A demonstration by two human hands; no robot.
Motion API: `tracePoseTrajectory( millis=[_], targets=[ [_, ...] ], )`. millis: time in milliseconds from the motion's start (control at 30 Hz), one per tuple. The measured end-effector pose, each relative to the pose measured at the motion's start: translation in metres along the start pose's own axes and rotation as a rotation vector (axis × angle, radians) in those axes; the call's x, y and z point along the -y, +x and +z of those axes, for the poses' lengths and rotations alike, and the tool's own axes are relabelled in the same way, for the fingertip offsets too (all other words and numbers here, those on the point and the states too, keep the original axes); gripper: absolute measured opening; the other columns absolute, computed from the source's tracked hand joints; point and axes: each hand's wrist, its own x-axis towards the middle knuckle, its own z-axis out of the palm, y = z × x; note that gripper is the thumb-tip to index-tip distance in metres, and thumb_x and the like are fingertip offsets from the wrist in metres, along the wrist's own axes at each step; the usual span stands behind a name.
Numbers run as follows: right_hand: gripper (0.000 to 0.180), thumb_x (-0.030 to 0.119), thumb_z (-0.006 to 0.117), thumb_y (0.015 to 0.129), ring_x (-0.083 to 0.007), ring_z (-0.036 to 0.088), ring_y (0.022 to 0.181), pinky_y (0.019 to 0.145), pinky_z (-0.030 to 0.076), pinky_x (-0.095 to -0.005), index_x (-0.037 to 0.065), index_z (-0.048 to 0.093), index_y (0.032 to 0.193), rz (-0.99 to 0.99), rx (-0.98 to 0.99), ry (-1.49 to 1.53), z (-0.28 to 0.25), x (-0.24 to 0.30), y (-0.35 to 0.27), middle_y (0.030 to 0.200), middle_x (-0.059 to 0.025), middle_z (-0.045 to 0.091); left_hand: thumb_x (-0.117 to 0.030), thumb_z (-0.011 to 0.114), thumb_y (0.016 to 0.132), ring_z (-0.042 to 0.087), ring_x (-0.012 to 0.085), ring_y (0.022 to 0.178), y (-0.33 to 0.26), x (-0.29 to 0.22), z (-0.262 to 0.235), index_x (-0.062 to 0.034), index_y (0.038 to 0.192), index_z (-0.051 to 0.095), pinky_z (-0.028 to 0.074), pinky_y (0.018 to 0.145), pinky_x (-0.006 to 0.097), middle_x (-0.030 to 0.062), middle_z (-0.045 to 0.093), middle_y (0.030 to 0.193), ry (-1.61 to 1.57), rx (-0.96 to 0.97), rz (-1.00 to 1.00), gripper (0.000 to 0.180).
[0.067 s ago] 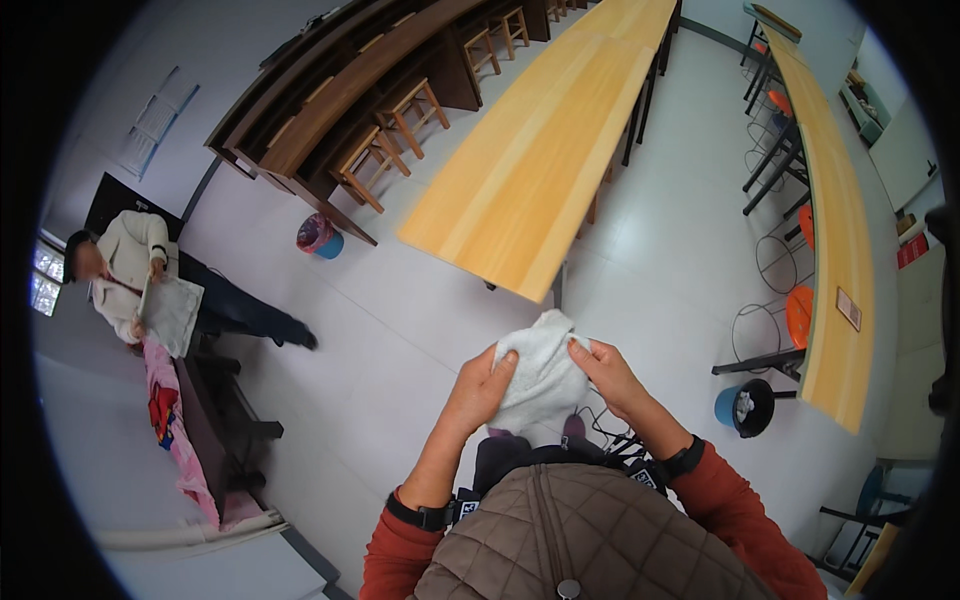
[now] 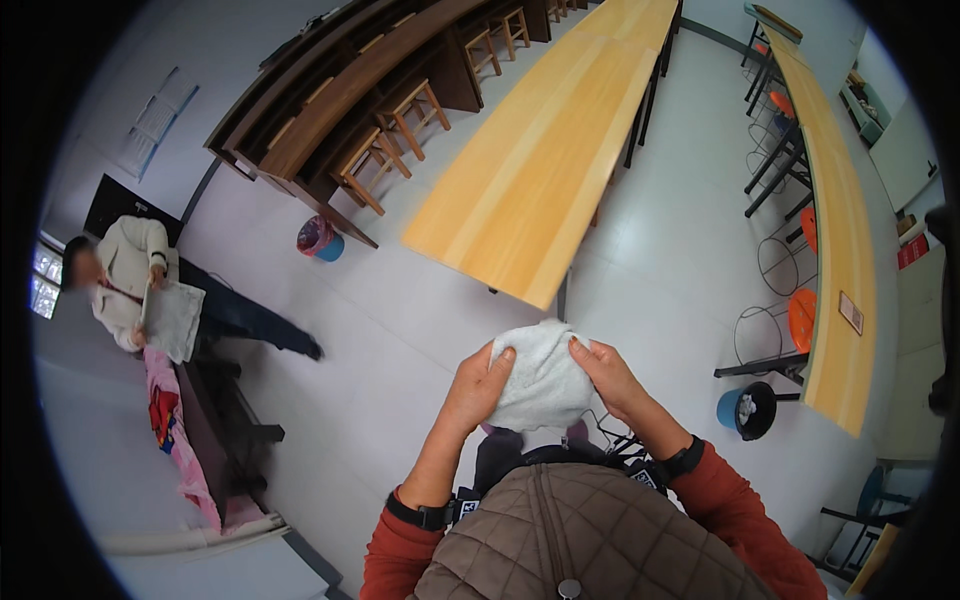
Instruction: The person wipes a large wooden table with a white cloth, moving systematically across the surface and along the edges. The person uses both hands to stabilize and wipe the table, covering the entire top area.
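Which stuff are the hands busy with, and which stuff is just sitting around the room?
Busy with:
white towel, gripped by left hand and right hand

Just around:
long wooden table
wooden stools
blue bin
orange stool
another person holding a grey cloth

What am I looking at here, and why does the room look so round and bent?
There is no machine: a person wears a wide fisheye camera on the head, looking down, and that lens bends straight edges. The two bare hands come up from the lower edge. The left hand and the right hand both have a grip on a white cloth, bunched between them above the floor. Ahead stands a long wooden table, with another long table to the right. A blue bin stands near that one. At far left another person holds a pale cloth of their own.
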Motion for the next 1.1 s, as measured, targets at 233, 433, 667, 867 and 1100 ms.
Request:
tracePoseTrajectory(
  millis=[233, 433, 667, 867, 1100],
  targets=[
    [0.039, 0.033, 0.060, 0.098, -0.0098, 0.058, 0.092, 0.083, 0.047, -0.0276, 0.000, 0.062, 0.117, 0.009, -0.115, -0.211, 0.057, 0.006, 0.116, 0.103, -0.0037, 0.066, -0.028, 0.052, 0.101, 0.056, 0.0175, 0.113, 0.093, 0.005, -0.118, 0.0018, 0.135, 0.048, 0.044, 0.098, 0.032, 0.0120, 0.059, 0.125, -0.274, 0.071, -0.049, 0.045],
    [0.029, 0.030, 0.063, 0.096, -0.0092, 0.058, 0.093, 0.084, 0.048, -0.0284, 0.006, 0.061, 0.113, 0.110, -0.256, -0.354, 0.116, -0.016, 0.222, 0.102, 0.0004, 0.065, -0.021, 0.050, 0.102, 0.051, 0.0165, 0.122, 0.167, 0.020, -0.241, -0.0025, 0.143, 0.043, 0.041, 0.103, 0.032, 0.0087, 0.054, 0.134, -0.084, 0.192, -0.074, 0.046],
    [0.026, 0.026, 0.063, 0.096, -0.0078, 0.059, 0.085, 0.079, 0.048, -0.0254, 0.003, 0.065, 0.108, -0.093, -0.387, -0.237, 0.174, 0.001, 0.307, 0.092, -0.0005, 0.067, -0.021, 0.046, 0.103, 0.047, 0.0185, 0.128, 0.253, 0.014, -0.317, 0.0024, 0.146, 0.038, 0.037, 0.107, 0.031, 0.0134, 0.050, 0.142, -0.205, 0.292, -0.108, 0.049],
    [0.029, 0.026, 0.061, 0.098, -0.0094, 0.061, 0.088, 0.082, 0.049, -0.0273, 0.000, 0.065, 0.110, -0.156, -0.324, -0.165, 0.209, 0.032, 0.407, 0.095, -0.0025, 0.068, -0.025, 0.045, 0.104, 0.050, 0.0142, 0.121, 0.329, -0.019, -0.384, 0.0012, 0.148, 0.034, 0.040, 0.103, 0.029, 0.0115, 0.052, 0.138, -0.224, 0.283, 0.066, 0.053],
    [0.028, 0.023, 0.065, 0.095, -0.0059, 0.055, 0.080, 0.075, 0.046, -0.0224, 0.000, 0.065, 0.111, -0.058, -0.245, -0.347, 0.244, 0.015, 0.500, 0.089, 0.0014, 0.064, -0.022, 0.047, 0.103, 0.051, 0.0150, 0.121, 0.384, -0.004, -0.482, -0.0028, 0.149, 0.035, 0.042, 0.102, 0.029, 0.0091, 0.054, 0.135, -0.286, 0.091, -0.159, 0.051]
  ],
)
